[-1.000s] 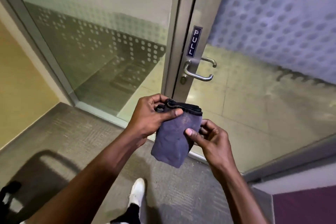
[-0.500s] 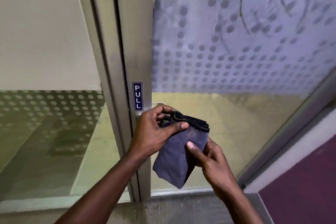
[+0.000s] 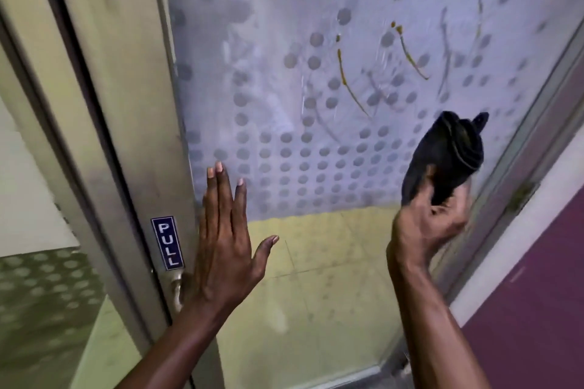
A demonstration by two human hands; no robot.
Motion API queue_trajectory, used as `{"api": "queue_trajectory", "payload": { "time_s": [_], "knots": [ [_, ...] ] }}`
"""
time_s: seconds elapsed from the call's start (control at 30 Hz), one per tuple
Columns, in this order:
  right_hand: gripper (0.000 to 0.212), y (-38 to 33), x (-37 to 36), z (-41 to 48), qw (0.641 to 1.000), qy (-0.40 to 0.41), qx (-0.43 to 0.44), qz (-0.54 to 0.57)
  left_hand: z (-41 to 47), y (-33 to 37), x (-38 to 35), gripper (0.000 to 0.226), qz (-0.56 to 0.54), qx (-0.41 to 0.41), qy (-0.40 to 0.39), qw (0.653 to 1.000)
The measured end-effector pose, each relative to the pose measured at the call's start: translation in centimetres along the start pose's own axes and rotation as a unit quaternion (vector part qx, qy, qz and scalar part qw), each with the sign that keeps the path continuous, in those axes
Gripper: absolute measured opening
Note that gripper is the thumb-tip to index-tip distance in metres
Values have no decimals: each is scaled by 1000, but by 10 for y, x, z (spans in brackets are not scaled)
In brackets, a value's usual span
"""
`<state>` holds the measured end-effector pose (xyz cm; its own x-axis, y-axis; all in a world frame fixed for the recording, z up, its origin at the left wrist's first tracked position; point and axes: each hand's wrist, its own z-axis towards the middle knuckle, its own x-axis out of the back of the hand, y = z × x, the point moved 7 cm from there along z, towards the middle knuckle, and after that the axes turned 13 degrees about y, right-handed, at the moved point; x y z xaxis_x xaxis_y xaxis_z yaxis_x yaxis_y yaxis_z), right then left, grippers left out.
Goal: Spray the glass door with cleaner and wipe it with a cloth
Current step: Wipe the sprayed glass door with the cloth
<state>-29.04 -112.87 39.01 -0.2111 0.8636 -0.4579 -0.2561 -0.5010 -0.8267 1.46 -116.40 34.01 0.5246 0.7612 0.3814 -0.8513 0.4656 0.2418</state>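
The left hand (image 3: 222, 249) has left the cloth (image 3: 445, 161), now spread flat; right hand (image 3: 429, 221) grips it.

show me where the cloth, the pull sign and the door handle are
cloth (image 3: 445, 151), head view, on its bunched dark folds
pull sign (image 3: 167, 243), head view, on the middle of the blue plate
door handle (image 3: 177, 289), head view, on the metal curve showing below the sign

Dotted lilac glass, dark cloth
The glass door (image 3: 284, 79) is frosted pale lilac with rows of grey dots and thin yellow-brown streaks (image 3: 342, 71); the cloth (image 3: 448, 161) is dark navy; the sign (image 3: 167, 243) is blue, lettered white.
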Motion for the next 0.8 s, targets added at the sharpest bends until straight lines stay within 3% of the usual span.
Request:
{"api": "queue_trajectory", "payload": {
  "time_s": [0.1,0.17,0.3,0.4,0.47,0.53,0.63,0.73,0.8],
  "knots": [
    [67,5,-46,-12,995,-69,72,-4,-2,0,-19,115,31,22,6,999],
    [78,3,-71,-46,974,-150,172,-5,-2,0,-26,123,53,31,26,998],
    [67,19,-82,-129,856,-297,420,-46,-2,-3,-32,123,80,21,47,995],
    [62,55,-69,-155,763,-367,526,-78,-3,-8,-36,126,97,5,43,994],
    [63,68,-64,-149,739,-374,551,-101,-4,-11,-38,121,102,-3,40,994],
    [71,74,-64,-126,765,-353,526,-119,-5,-15,-38,108,97,-10,42,994],
    [91,63,-73,-75,860,-258,422,-123,-6,-15,-39,102,81,-11,41,996],
    [98,31,-91,-45,953,-159,252,-58,-5,-5,-36,101,88,-6,56,995],
    [93,2,-105,-58,960,-149,236,-26,-4,6,-36,102,88,-32,73,993]
  ]
}}
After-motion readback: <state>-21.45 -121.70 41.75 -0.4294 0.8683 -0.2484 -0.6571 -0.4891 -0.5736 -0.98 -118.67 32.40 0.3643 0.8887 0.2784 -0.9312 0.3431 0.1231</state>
